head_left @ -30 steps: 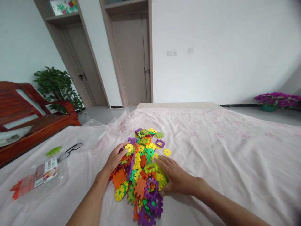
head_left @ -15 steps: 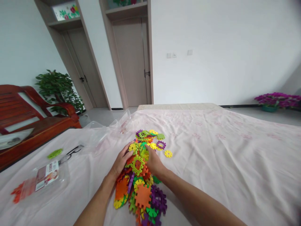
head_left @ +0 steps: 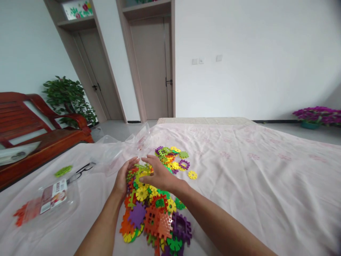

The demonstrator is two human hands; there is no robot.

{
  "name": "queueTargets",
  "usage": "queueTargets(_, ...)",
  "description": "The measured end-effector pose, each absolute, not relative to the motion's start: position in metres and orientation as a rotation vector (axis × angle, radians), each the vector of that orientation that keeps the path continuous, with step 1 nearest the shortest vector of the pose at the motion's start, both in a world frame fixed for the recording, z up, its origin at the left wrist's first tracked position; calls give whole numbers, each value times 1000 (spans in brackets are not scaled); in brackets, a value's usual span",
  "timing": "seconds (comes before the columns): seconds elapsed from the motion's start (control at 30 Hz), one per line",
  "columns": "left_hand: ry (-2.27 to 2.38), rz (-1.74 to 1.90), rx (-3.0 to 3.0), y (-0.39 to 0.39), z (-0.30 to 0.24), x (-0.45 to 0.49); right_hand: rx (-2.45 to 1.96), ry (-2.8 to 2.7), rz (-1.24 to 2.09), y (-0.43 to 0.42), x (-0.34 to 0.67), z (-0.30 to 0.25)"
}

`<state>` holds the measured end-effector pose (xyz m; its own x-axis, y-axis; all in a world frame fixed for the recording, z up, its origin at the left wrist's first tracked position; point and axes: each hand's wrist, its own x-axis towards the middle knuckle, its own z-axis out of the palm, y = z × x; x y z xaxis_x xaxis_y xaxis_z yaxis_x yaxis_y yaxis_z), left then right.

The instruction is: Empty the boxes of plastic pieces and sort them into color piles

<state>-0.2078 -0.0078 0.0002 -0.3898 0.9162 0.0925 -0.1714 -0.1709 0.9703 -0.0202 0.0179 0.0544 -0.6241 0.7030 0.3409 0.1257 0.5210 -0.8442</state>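
Note:
A long heap of colourful plastic building pieces point(head_left: 142, 193) lies on the pale bedsheet point(head_left: 239, 199). Toothed squares, open frames and notched discs are mixed in it. My left hand point(head_left: 123, 177) is cupped along the heap's left side, fingers extended and touching pieces. Over the heap's middle is my right hand point(head_left: 160, 174), its fingers apart and the thumb separate; I see nothing gripped in it. Beyond my hands sits a smaller cluster with a purple frame point(head_left: 184, 164) and a yellow disc point(head_left: 192, 175) at its right.
On the left lie a clear plastic package point(head_left: 57, 199) with orange pieces, eyeglasses point(head_left: 84, 170) and a green piece point(head_left: 63, 171). Crumpled clear plastic point(head_left: 110, 149) is farther back. A wooden bench point(head_left: 45, 131) stands beyond the left edge.
My hands have drawn nearer and to the left, and the right hand's fingers have spread. Pieces have shifted in the heap, opening a gap from the far cluster. A purple square now shows.

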Motion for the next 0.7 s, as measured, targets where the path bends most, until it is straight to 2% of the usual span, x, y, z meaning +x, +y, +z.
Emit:
queueTargets(0.13,1331,1704,1094,-13,-2,-221,-914,-2184,962,45,23,50)
queueTargets(0.33,1596,1408,1436,-12,5,-224,-1308,-2568,718,78,80,26)
queueTargets(0.5,1731,1241,1733,-6,4,-219,-1295,-2700,520,81,71,10)
queueTargets(0.7,1641,1224,1609,-4,6,-203,-1203,-2664,443,68,50,13)
